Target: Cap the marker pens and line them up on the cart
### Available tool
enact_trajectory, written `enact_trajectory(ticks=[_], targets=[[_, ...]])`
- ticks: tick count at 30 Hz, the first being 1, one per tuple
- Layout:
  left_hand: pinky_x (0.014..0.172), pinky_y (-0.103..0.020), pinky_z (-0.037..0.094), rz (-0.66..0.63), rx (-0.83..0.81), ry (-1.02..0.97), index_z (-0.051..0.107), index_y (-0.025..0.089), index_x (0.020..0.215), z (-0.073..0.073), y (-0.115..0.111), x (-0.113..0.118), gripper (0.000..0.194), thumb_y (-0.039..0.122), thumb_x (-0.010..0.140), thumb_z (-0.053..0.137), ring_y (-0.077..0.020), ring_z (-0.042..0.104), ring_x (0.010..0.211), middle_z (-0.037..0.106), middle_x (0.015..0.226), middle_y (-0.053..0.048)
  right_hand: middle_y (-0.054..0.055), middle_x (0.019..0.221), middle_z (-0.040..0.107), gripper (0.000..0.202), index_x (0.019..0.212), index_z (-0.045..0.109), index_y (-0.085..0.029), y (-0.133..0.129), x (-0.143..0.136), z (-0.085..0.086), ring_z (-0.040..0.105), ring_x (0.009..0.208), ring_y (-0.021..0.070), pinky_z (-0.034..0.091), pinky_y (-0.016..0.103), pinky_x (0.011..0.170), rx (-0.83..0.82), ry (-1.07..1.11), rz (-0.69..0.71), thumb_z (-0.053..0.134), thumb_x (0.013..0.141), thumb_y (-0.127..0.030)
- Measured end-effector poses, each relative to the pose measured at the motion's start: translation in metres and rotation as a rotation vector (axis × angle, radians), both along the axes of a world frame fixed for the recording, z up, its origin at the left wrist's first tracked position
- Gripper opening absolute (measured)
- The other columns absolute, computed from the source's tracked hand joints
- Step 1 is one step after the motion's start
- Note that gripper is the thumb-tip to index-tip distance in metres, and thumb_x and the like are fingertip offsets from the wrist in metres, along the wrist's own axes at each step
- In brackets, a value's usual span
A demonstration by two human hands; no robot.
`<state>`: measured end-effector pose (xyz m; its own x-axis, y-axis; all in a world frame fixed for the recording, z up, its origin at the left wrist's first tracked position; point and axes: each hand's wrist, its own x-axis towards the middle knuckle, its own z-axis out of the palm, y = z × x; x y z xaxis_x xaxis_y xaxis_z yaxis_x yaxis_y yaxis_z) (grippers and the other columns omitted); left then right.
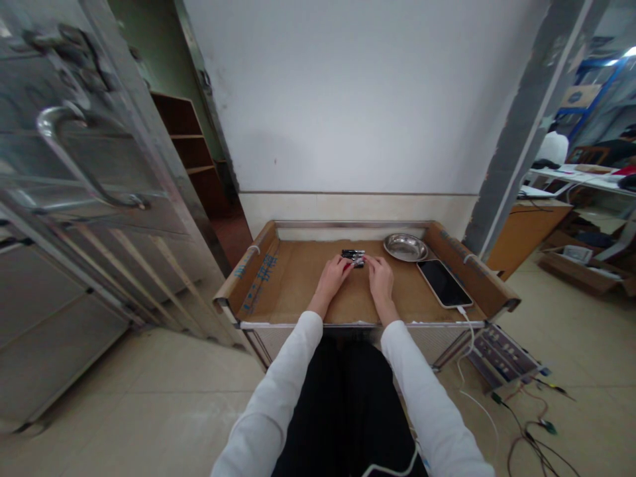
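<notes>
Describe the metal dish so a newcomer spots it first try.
Start at the cardboard-lined surface against the pale wall. Toward its far right corner, beyond the right hand, sits a shallow metal dish. It's round and shiny, unlike the flat, dark-screened phone on its near side, which has a white cable attached.

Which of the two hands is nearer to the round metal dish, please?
Right. The right hand is to the near left of the metal dish; the left hand is farther to its left.
</notes>
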<state>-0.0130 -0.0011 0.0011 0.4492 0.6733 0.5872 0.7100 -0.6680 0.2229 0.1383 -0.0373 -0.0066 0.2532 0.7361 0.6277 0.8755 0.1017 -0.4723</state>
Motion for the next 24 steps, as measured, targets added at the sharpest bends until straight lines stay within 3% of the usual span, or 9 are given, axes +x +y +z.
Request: enact_trajectory(ticks=[5, 12, 18, 24], targets=[[0.082, -0.030, 0.045, -0.003, 0.019, -0.018, 0.059, 0.018, 0.104, 0.000, -0.001, -0.001, 0.023, 0.032, 0.093, 0.044, -0.0176, 0.058, 0.090, 0.059, 0.099, -0.006, 0.008, 0.098, 0.064, 0.034, 0.110, 0.068, -0.022, -0.001, 0.000, 0.001, 0.058, 0.086, 0.0170, 0.043, 0.028, 0.082, 0.006, 0.011, -0.024, 0.041, 0.090, -0.017], [0.083, -0.032, 0.044, -0.002, 0.008, -0.011, 0.058, 0.019, 0.104, 0.002, -0.002, -0.001, 0.023, 0.032, 0.094, 0.043, -0.0181, 0.058, 0.092, 0.059, 0.100, -0.007, 0.010, 0.110, 0.064, 0.036, 0.115, 0.065, -0.020, 0.000, -0.002, 0.003, 0.061, 0.097, 0.0186, 0.045, 0.031, 0.090, 0.012, 0.020, 0.085, 0.038, 0.091, -0.018], [0.082, -0.031, 0.044, -0.009, -0.013, -0.089, 0.056, 0.018, 0.098, 0.003, -0.002, -0.004, 0.019, 0.032, 0.094, 0.044, -0.0173, 0.058, 0.090, 0.061, 0.095, -0.006, 0.004, 0.122, 0.062, 0.056, 0.140, 0.040, -0.026, -0.008, -0.008, 0.011, 0.060, 0.105, 0.0170, 0.047, 0.030, 0.092, -0.048, 0.028, 0.314, 0.036, 0.085, -0.012], [0.081, -0.031, 0.043, 0.106, 0.011, -0.146, 0.055, 0.018, 0.097, 0.001, 0.000, -0.003, 0.018, 0.033, 0.094, 0.044, -0.0174, 0.058, 0.089, 0.062, 0.094, -0.005, 0.005, 0.139, 0.048, 0.070, 0.145, 0.027, -0.021, -0.006, -0.009, 0.006, 0.052, 0.119, 0.0156, 0.043, 0.030, 0.101, -0.015, 0.043, 0.415, 0.038, 0.078, -0.008]])
